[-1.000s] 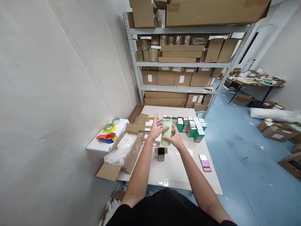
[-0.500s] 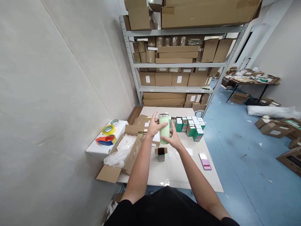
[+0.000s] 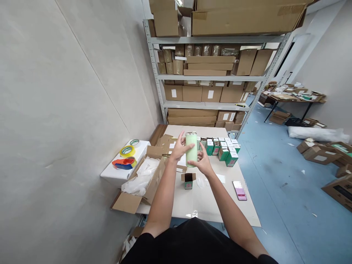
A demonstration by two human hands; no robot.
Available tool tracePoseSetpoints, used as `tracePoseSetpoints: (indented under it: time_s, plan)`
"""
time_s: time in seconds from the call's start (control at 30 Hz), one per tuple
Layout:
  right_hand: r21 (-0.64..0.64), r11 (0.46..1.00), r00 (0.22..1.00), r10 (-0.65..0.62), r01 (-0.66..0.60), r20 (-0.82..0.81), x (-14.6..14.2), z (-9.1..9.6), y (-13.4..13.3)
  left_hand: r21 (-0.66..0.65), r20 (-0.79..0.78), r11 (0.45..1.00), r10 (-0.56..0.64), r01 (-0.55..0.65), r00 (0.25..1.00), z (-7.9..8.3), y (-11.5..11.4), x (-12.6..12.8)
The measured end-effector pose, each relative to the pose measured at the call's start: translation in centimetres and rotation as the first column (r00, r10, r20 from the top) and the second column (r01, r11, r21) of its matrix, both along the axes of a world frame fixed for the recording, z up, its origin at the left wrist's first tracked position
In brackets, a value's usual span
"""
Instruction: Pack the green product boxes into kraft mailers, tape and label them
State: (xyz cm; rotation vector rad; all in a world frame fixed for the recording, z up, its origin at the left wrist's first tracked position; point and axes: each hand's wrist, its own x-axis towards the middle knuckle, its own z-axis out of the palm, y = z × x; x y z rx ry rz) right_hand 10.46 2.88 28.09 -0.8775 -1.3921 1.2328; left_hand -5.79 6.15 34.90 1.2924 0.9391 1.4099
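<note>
Above the table, a light green tumbler (image 3: 191,152) with a metallic rim or lid is held upright between both hands. My left hand (image 3: 180,147) grips its upper left side, thumb across the front. My right hand (image 3: 202,160) is closed on the lower right side, its thumb near the base and its index finger pointing up. Below the tumbler, a small green box (image 3: 188,183) stands on the table with its brown flaps open. Several green and white boxes (image 3: 231,159) are grouped at the back right of the table.
A carton (image 3: 156,179) with white plastic bags lies open at the table's left. Tape rolls and a tape dispenser (image 3: 124,163) rest on a white surface beside it. A phone (image 3: 240,190) lies on the table (image 3: 214,205) at right. Shelving (image 3: 206,104) with cartons stands behind.
Both hands keep hold of the tumbler, which has turned or shifted only very slightly. The camera view has moved a little; the boxes and phone stay in place.
</note>
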Motion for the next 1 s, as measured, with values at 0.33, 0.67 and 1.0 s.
tracePoseSetpoints:
  time_s: [0.33,0.67,1.0]
  plan:
    - [0.068,0.994,0.996,-0.083,0.08,0.04,-0.6,-0.5,0.0,-0.008,0.01,1.0,-0.009,0.009,1.0,-0.2,-0.3,-0.7]
    - [0.091,0.988,0.99,-0.13,0.124,0.061,-1.0,-0.8,-0.6,-0.042,0.002,0.998,-0.044,0.044,0.999,-1.8,0.0,-0.6]
    - [-0.013,0.993,0.982,-0.116,0.119,0.151,-0.5,-3.6,0.2,-0.015,-0.217,0.999,-0.031,0.028,0.976,-3.2,-0.3,-0.5]
